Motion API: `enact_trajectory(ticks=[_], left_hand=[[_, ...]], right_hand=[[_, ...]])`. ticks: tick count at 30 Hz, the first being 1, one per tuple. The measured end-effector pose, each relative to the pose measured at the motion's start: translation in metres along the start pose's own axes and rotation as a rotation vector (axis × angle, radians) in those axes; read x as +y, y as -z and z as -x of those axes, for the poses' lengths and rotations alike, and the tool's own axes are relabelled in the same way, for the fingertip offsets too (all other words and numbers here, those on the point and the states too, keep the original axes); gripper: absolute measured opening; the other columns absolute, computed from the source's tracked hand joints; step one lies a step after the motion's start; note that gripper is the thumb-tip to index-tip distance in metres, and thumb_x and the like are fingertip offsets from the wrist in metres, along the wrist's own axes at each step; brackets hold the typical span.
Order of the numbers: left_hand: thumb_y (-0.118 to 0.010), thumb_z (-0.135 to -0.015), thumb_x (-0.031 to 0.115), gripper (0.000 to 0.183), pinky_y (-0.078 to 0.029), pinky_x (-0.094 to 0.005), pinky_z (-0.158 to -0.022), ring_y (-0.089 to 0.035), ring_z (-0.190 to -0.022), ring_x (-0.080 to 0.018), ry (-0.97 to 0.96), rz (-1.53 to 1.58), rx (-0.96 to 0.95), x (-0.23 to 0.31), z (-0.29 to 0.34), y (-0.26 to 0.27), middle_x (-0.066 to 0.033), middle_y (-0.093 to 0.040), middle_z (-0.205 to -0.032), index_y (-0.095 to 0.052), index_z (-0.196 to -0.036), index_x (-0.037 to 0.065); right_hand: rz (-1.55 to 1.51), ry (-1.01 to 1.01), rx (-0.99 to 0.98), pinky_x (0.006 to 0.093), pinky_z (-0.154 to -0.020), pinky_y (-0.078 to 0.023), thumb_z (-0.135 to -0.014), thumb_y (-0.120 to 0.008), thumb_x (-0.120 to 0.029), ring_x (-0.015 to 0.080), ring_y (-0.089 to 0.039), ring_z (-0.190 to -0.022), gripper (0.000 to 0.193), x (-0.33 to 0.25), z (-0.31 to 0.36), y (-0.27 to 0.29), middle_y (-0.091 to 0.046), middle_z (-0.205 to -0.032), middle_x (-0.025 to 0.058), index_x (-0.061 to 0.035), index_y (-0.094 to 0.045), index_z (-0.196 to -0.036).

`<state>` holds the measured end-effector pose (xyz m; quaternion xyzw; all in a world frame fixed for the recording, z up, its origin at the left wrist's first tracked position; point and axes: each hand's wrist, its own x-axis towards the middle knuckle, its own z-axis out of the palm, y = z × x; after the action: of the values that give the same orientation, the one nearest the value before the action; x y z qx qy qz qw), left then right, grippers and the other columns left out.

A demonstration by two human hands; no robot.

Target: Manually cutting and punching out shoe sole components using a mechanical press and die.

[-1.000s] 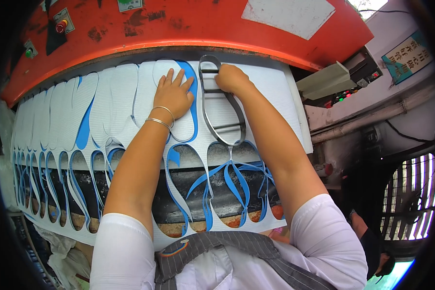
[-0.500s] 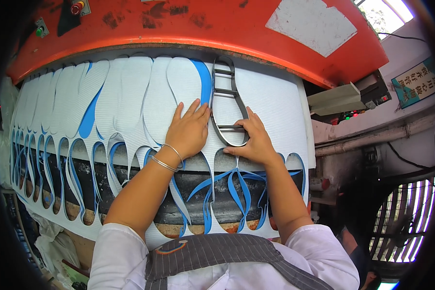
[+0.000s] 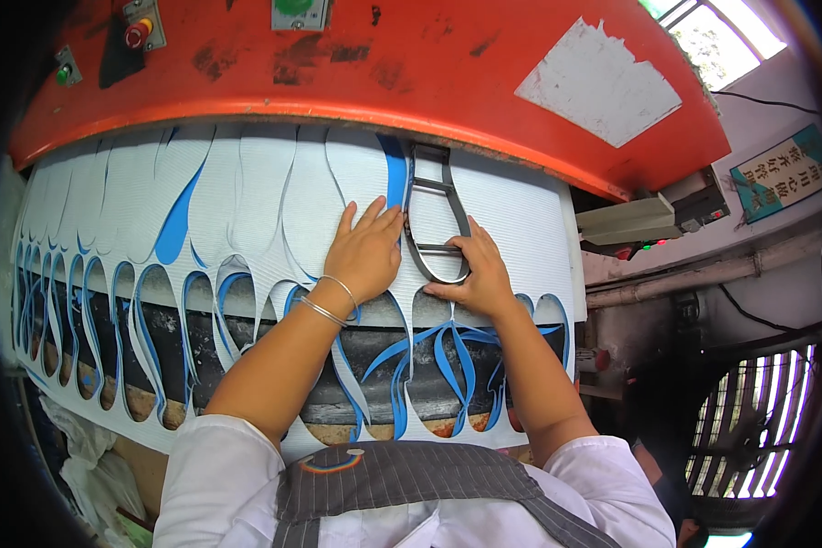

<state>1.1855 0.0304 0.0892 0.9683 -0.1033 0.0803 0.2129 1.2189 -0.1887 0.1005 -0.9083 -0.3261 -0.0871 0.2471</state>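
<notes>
A sole-shaped metal cutting die point(image 3: 435, 184) with crossbars stands on a white ribbed sheet point(image 3: 513, 215) with blue showing along its cut edges. My right hand point(image 3: 477, 276) grips the die's rounded near end, thumb at the near edge and fingers along the right side. My left hand point(image 3: 365, 256) lies flat on the sheet, fingers spread, with its fingertips beside the die's left wall. The red beam's lower edge hides the die's far tip. Left of the die, several sole-shaped outlines are cut into the sheet.
A red machine beam point(image 3: 447, 78) spans the far side, with a red knob point(image 3: 138, 34) and a green button point(image 3: 64, 74). Looped sheet offcuts point(image 3: 347, 388) hang over a dark band near me. A control box with lights point(image 3: 694, 212) stands at the right.
The red beam sits lower in the picture and covers the die's far tip; my view has also shifted somewhat. Both hands keep nearly the same places beside and on the die.
</notes>
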Motion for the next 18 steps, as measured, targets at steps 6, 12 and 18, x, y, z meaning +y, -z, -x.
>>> enact_trajectory(ticks=[6,12,18], left_hand=[[-0.050,-0.088,0.022,0.054,-0.013,-0.0489,-0.116,-0.024,-0.142,-0.0273,-0.038,-0.005,-0.041,-0.007,-0.005,0.008,-0.0135,-0.038,-0.147,-0.042,-0.138,0.002],[-0.062,-0.085,0.005,0.037,-0.041,-0.0351,-0.100,-0.054,-0.115,-0.0252,0.051,0.411,0.751,-0.100,0.046,0.137,-0.0122,-0.059,-0.124,-0.060,-0.121,0.005],[-0.063,-0.088,0.018,0.060,-0.027,-0.0354,-0.113,-0.036,-0.136,-0.0298,0.433,-0.129,1.320,-0.379,0.172,0.308,-0.0211,-0.038,-0.145,-0.039,-0.139,-0.004]], right_hand=[[0.017,0.003,-0.088,0.0483,-0.107,-0.031,-0.052,-0.087,-0.049,0.0461,-0.035,-0.132,0.083,0.006,-0.009,0.004,-0.044,-0.134,0.0319,-0.0063,-0.057,-0.117],[0.005,0.075,0.247,0.0441,-0.101,-0.038,-0.068,-0.081,-0.042,0.0398,-0.047,-0.121,0.076,-0.051,0.008,0.042,-0.051,-0.129,0.0232,-0.0027,-0.053,-0.126],[-0.441,0.192,0.218,0.0412,-0.087,-0.049,-0.081,-0.072,-0.040,0.0323,-0.061,-0.102,0.057,-0.212,-0.108,0.046,-0.061,-0.114,0.0174,-0.0027,-0.055,-0.120]])
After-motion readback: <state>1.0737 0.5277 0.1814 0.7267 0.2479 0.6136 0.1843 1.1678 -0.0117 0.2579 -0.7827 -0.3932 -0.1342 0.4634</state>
